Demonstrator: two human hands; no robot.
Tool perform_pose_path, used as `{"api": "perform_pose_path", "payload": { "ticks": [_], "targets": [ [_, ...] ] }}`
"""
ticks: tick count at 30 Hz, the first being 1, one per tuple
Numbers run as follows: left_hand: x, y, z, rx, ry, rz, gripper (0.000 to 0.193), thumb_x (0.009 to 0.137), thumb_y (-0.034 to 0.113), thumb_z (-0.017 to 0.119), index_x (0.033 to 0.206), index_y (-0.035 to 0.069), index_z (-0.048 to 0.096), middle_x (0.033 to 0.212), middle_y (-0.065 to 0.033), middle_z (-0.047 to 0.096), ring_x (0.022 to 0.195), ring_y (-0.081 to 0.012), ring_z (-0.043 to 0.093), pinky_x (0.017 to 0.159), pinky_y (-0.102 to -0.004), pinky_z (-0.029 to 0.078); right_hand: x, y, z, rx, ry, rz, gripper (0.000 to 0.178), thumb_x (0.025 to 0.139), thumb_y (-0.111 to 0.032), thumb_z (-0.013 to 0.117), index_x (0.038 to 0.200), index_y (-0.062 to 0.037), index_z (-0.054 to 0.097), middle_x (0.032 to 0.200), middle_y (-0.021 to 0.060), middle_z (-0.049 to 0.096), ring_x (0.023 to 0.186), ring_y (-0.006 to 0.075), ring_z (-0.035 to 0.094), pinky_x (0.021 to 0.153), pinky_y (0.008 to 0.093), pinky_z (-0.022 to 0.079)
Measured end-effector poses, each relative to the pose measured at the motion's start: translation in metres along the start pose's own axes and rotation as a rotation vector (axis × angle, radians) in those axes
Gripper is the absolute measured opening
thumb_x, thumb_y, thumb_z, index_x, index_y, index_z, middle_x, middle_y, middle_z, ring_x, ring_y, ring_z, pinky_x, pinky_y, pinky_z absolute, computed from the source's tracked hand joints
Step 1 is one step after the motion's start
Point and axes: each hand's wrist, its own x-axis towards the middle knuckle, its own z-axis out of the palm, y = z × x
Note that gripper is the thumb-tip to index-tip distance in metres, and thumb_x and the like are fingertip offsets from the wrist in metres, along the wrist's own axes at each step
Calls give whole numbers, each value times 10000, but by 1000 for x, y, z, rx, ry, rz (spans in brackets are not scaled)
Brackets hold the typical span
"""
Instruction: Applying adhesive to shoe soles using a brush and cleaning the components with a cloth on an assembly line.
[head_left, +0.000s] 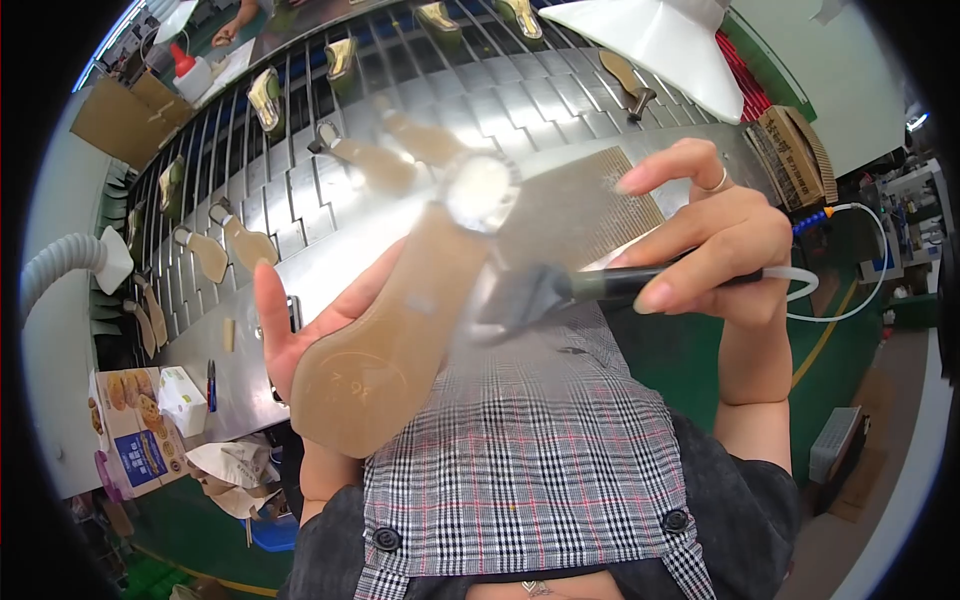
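My left hand [285, 345] is closed on a tan shoe sole [375, 370], holding it tilted above the work surface with its wide toe end toward me. Part of that hand is hidden behind the sole. At the narrow far end sits a whitish, roundish heel part [482, 192], blurred. My right hand [715, 235] grips a brush [615, 284] by its dark handle, with a thin clear tube running from the handle's rear. The index finger is raised off the handle. Motion smears the brush head, close beside the sole's right edge; contact I cannot tell.
Behind the metal table [250, 365] runs a slatted conveyor [300, 190] bearing several soles and shoe parts. A white lamp-like hood [660, 45] hangs far right, a ribbed hose [65, 265] at left. Boxes [140, 430] stand near left; a cardboard stack [795, 160] stands right.
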Motion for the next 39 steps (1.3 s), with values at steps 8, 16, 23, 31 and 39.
{"api": "perform_pose_path", "payload": {
  "ticks": [8,16,23,31,39],
  "targets": [
    [-13,20,-46,-268,-57,-135,530,957,324,494,1394,32,426,1410,-189,462,1282,-367,458,924,-513,492,5,13,19,40,92,163,234,737,-187,756,931,-57,756,863,49,738,1071,263,623,1008,417,350],
    [30,-16,-26,1624,95,358,668,811,-77,581,1433,-16,345,1323,-159,493,1213,-246,506,1034,-355,384,20,-23,68,-345,166,226,238,734,-153,752,964,-93,732,817,18,725,1101,229,612,958,379,266],
    [34,-31,-57,1959,238,661,427,826,-51,650,1184,-6,421,938,-71,614,875,-189,622,771,-334,496,16,-40,77,-319,144,282,284,719,-113,754,998,-97,709,882,18,732,1117,236,609,962,391,265],
    [35,-18,-47,2180,200,855,454,760,-56,772,1112,3,491,883,-41,616,774,-113,613,677,-273,513,16,-33,74,-167,146,296,264,711,-115,743,976,-118,742,861,14,734,1129,268,610,983,390,264],
    [25,-14,-31,1861,254,554,629,718,145,841,1225,-18,505,999,-89,659,852,-188,658,736,-302,530,23,-25,55,-180,-43,201,114,758,-222,709,861,-203,755,877,15,740,1111,305,604,980,444,286]
  ]
}}
